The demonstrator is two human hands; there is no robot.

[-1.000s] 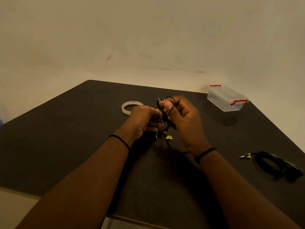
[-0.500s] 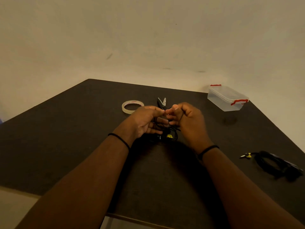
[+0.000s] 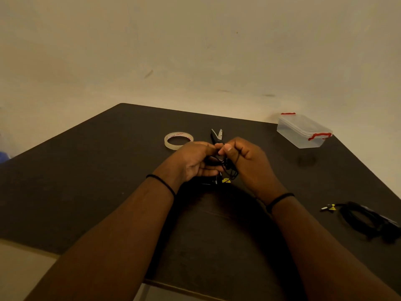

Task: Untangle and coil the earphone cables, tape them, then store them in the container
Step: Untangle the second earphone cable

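Head view: left hand (image 3: 195, 158) and right hand (image 3: 245, 158) meet over the middle of the dark table (image 3: 86, 181), fingers of both curled and pinching a tangled black earphone cable (image 3: 229, 169) between them; yellow tag (image 3: 226, 180) hangs below; tape roll (image 3: 178, 140) and scissors (image 3: 217, 135) just behind the hands; lidded container (image 3: 303, 132) far right; second coiled cable (image 3: 364, 220) near right edge.

Red print runs along the inner core of the tape roll (image 3: 178, 140), too blurred to read. No other legible text observed.
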